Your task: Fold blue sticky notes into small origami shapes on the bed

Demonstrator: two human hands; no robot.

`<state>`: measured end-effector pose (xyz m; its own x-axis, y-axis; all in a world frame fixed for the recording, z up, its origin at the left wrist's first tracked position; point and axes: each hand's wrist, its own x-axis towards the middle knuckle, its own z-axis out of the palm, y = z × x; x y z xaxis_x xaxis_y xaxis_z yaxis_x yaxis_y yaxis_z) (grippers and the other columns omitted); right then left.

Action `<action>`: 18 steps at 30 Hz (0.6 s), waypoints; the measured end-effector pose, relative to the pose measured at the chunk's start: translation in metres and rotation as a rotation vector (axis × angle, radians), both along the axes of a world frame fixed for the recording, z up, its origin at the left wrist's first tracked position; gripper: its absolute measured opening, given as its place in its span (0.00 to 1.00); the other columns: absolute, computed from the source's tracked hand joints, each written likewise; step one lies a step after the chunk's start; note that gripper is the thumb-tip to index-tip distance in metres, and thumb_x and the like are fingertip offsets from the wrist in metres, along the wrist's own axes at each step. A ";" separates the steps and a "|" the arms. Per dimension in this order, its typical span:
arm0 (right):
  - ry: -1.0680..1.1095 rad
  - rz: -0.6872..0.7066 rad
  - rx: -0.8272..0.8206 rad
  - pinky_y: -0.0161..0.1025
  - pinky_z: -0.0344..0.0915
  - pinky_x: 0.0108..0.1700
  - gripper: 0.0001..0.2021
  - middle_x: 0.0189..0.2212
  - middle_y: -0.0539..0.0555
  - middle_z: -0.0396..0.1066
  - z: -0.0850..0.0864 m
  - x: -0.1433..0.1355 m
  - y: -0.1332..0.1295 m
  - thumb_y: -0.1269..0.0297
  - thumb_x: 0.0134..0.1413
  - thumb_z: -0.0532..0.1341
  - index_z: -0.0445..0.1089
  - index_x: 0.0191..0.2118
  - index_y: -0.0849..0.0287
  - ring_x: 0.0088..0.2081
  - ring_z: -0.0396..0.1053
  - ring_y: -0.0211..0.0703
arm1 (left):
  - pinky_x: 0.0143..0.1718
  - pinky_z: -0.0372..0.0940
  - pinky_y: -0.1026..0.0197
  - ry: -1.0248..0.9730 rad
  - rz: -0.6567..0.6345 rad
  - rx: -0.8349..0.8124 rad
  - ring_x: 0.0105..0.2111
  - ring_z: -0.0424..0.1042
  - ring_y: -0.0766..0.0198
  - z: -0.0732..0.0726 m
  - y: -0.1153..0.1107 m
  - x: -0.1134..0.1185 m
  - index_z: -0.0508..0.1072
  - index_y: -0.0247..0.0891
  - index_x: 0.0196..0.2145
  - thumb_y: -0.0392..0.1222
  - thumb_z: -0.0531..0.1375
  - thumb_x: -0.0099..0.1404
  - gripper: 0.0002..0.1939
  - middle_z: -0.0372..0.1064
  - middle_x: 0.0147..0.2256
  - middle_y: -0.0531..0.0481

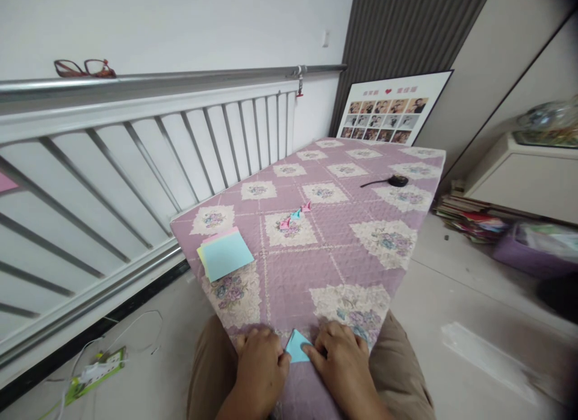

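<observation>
A small light-blue paper, folded to a triangle with its tip pointing away, lies at the near end of the table. My left hand is closed at its left corner, thumb and curled fingers on the edge. On the right side, my right hand has its fingers curled and its thumb pressing on the paper. Farther up the cloth sit small folded paper pieces: a pink one, a blue one and another pink one. A stack of coloured paper sheets, blue on top, rests at the left edge.
A purple floral cloth covers the table. A black round object with a strap lies at the far right. The white radiator borders the left side, with glasses on the pipe above. A power strip is on the floor.
</observation>
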<state>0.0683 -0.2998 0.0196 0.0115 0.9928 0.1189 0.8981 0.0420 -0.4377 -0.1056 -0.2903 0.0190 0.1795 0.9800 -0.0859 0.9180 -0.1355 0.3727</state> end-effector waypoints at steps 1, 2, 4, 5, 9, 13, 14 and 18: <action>0.001 -0.002 0.002 0.47 0.52 0.39 0.09 0.27 0.50 0.68 0.000 0.000 0.000 0.61 0.46 0.66 0.68 0.21 0.53 0.37 0.64 0.49 | 0.40 0.49 0.52 0.002 -0.001 0.002 0.37 0.65 0.55 0.000 0.000 0.000 0.72 0.42 0.25 0.40 0.58 0.57 0.05 0.70 0.31 0.51; -0.001 -0.005 0.002 0.47 0.52 0.39 0.09 0.27 0.50 0.68 0.000 0.000 0.000 0.61 0.46 0.67 0.68 0.21 0.53 0.37 0.64 0.49 | 0.40 0.50 0.52 0.004 -0.002 0.001 0.37 0.65 0.55 0.000 0.000 0.000 0.72 0.42 0.25 0.40 0.58 0.57 0.05 0.70 0.31 0.51; -0.005 -0.013 0.001 0.47 0.52 0.39 0.10 0.27 0.50 0.68 0.001 -0.001 0.001 0.61 0.47 0.67 0.68 0.20 0.53 0.37 0.64 0.49 | 0.40 0.49 0.52 0.007 -0.003 0.000 0.37 0.65 0.55 0.000 -0.001 0.000 0.72 0.42 0.26 0.40 0.57 0.58 0.05 0.70 0.32 0.51; -0.005 -0.015 0.000 0.47 0.52 0.39 0.10 0.27 0.50 0.68 0.001 -0.001 0.001 0.61 0.47 0.67 0.68 0.20 0.53 0.37 0.64 0.49 | 0.40 0.49 0.52 0.009 -0.005 0.000 0.37 0.65 0.55 0.000 -0.001 0.000 0.72 0.42 0.26 0.40 0.57 0.58 0.05 0.70 0.32 0.51; -0.005 -0.014 -0.006 0.47 0.52 0.40 0.10 0.27 0.50 0.68 0.003 -0.002 0.001 0.61 0.46 0.67 0.68 0.20 0.53 0.37 0.64 0.50 | 0.41 0.49 0.51 0.020 -0.007 0.003 0.38 0.65 0.54 0.001 -0.001 0.000 0.72 0.42 0.27 0.40 0.57 0.58 0.05 0.70 0.33 0.50; -0.019 -0.013 -0.005 0.47 0.52 0.40 0.10 0.27 0.50 0.68 0.004 -0.003 0.001 0.60 0.47 0.66 0.68 0.21 0.53 0.37 0.64 0.49 | 0.42 0.48 0.50 0.015 -0.016 -0.013 0.39 0.64 0.54 0.000 -0.001 0.000 0.71 0.42 0.28 0.40 0.57 0.59 0.04 0.70 0.34 0.51; -0.022 -0.014 -0.003 0.47 0.52 0.40 0.09 0.28 0.51 0.68 0.004 -0.003 0.000 0.60 0.47 0.66 0.68 0.21 0.54 0.37 0.64 0.49 | 0.43 0.48 0.50 0.002 -0.014 -0.013 0.39 0.64 0.54 0.000 -0.001 -0.001 0.71 0.42 0.29 0.39 0.57 0.59 0.03 0.70 0.34 0.51; -0.018 -0.014 -0.001 0.47 0.52 0.40 0.09 0.28 0.50 0.68 0.004 -0.003 -0.001 0.61 0.47 0.65 0.68 0.21 0.54 0.37 0.64 0.49 | 0.44 0.48 0.53 -0.101 -0.106 0.036 0.41 0.63 0.58 -0.001 -0.002 -0.003 0.70 0.43 0.34 0.35 0.58 0.60 0.05 0.68 0.37 0.54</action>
<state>0.0655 -0.3005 0.0237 0.0231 0.9927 0.1183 0.9064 0.0291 -0.4213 -0.1082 -0.2920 0.0177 0.2883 0.9572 -0.0270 0.8559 -0.2449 0.4555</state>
